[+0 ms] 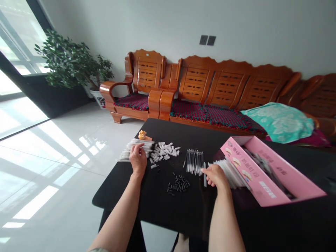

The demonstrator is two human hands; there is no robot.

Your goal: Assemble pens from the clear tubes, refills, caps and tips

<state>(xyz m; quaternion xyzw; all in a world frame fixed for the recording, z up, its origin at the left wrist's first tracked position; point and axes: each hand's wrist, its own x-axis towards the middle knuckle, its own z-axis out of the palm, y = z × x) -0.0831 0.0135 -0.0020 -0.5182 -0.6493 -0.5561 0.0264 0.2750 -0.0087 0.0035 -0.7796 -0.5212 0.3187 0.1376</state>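
Note:
My left hand (138,158) is over the left end of the table, its fingers loosely bent and apart on a pile of white pens with dark ends (126,149). Loose white caps (165,151) lie just right of that pile. My right hand (216,176) has its thumb and forefinger brought together beside a row of thin pen refills (193,161); what they pinch, if anything, is too small to tell. Under those fingertips lies a single white tube (205,180). More white pen barrels (231,173) are heaped behind the right hand. Small black plugs (180,183) lie between both hands.
A pink open box (258,178) with dark contents stands on the black table (162,206) at the right. A small yellow figurine (142,134) sits behind the pens. Beyond the table are a wooden sofa (194,80), a turquoise cloth (282,120) and a potted plant (70,64).

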